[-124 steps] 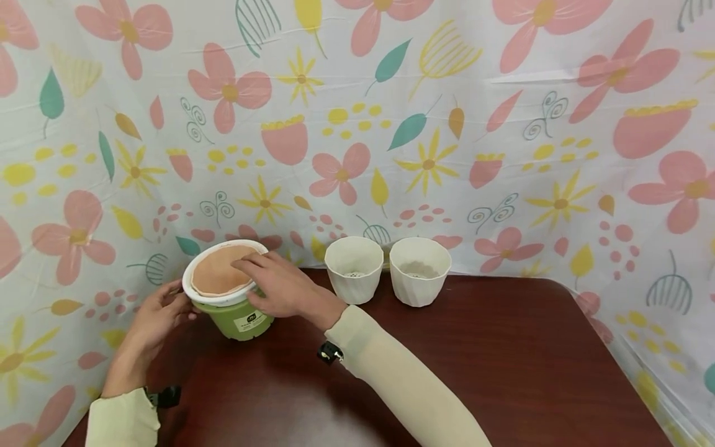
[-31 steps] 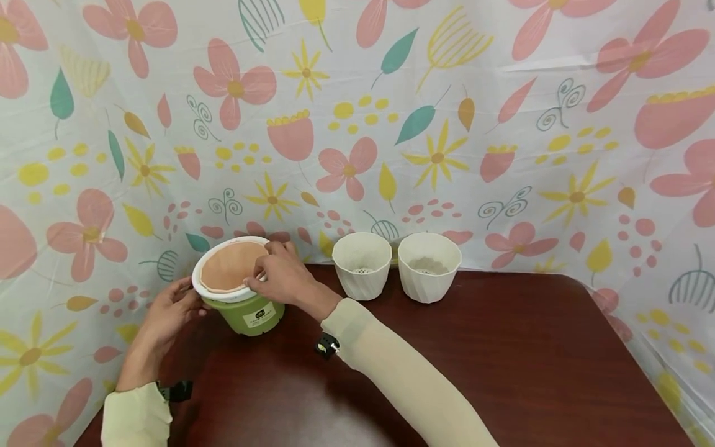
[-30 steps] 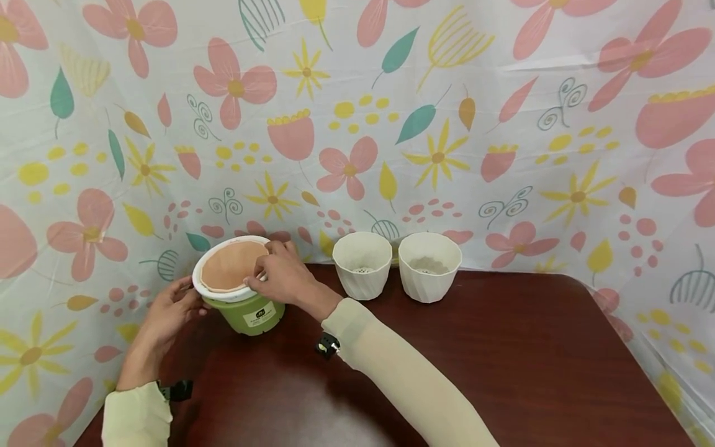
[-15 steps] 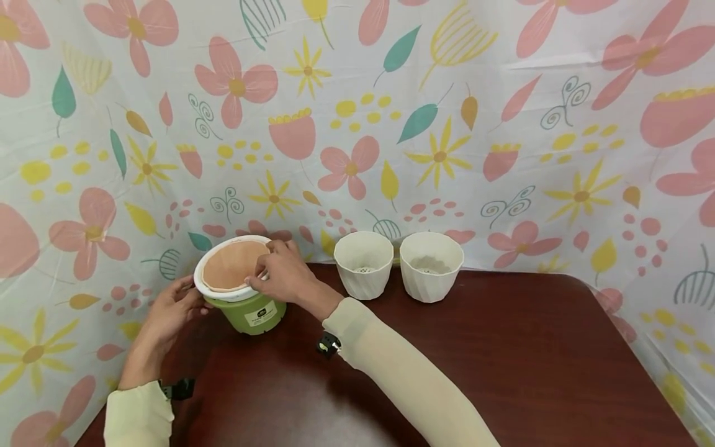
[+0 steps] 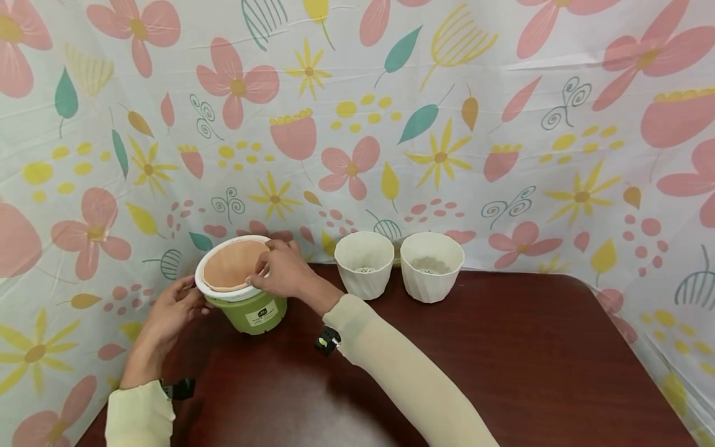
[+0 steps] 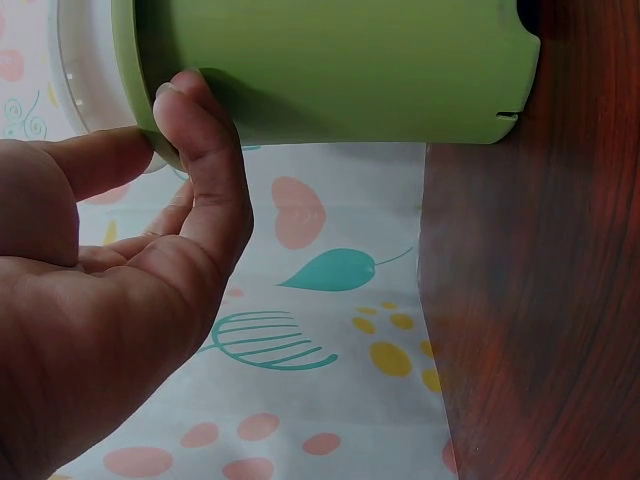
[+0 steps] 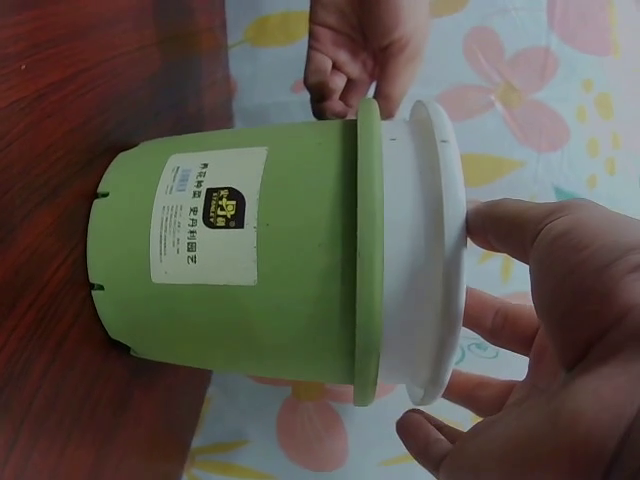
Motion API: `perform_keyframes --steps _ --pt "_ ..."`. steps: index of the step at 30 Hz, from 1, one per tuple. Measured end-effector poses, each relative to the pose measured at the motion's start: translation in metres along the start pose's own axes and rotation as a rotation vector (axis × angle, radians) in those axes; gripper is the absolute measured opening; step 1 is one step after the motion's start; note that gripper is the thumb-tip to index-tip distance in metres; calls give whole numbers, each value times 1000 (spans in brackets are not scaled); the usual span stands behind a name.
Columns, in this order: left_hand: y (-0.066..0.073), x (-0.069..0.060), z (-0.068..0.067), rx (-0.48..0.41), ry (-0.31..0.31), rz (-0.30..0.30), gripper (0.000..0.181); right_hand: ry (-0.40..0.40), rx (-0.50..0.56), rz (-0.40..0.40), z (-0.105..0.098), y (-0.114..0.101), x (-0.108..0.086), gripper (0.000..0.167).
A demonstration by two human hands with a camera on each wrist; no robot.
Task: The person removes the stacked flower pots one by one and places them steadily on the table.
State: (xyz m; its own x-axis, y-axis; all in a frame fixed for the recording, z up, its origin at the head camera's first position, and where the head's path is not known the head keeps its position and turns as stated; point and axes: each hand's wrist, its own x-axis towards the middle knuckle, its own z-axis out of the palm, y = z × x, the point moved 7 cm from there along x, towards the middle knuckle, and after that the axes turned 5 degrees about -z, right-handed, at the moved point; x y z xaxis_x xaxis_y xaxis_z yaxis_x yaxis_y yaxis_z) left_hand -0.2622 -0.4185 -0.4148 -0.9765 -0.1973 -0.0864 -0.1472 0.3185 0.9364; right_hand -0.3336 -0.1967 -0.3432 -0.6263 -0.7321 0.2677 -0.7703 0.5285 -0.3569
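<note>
Three flower pots are nested at the table's left: a green pot (image 5: 258,316) outside, a white pot (image 7: 410,250) whose rim stands above the green rim, and an orange-brown pot (image 5: 226,267) innermost. In the left wrist view, my left hand (image 6: 130,270) pinches the green rim, with a fingertip bent under it against the wall. My right hand (image 5: 287,270) holds the white rim at its right side, thumb toward the front and fingers farther back. Some right fingertips (image 7: 480,390) show behind the white rim. A paper label (image 7: 208,215) is on the green pot's front.
Two white fluted pots (image 5: 364,267) (image 5: 431,270) with holes in their bottoms stand side by side to the right of the stack. A dark red-brown table (image 5: 503,354) lies below, and a flowered cloth (image 5: 357,124) hangs close behind and at the left.
Since about four seconds ago, my right hand has moved from over the orange-brown pot's inside to the rim at the right. My left hand stays at the green rim. The last second shows almost no motion.
</note>
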Motion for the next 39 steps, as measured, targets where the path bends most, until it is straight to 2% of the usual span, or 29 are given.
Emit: perform_keyframes --steps 7,12,14,20,26,32,39 --pt "1 1 1 7 10 -13 67 -26 126 65 1 9 1 52" --pt "1 1 1 17 15 -18 67 -39 151 86 3 11 3 64" --pt "1 1 0 16 14 -18 66 -44 140 73 4 11 3 59" --pt "2 1 -1 6 13 -16 68 -75 86 -37 3 8 4 28" --pt "3 1 -1 -5 10 -5 67 -60 81 -79 -6 6 8 23" --pt "1 1 -1 -15 7 2 69 -57 61 -57 -11 5 11 17" --pt "-1 1 -1 -3 5 -17 70 -70 42 -41 -7 3 8 17"
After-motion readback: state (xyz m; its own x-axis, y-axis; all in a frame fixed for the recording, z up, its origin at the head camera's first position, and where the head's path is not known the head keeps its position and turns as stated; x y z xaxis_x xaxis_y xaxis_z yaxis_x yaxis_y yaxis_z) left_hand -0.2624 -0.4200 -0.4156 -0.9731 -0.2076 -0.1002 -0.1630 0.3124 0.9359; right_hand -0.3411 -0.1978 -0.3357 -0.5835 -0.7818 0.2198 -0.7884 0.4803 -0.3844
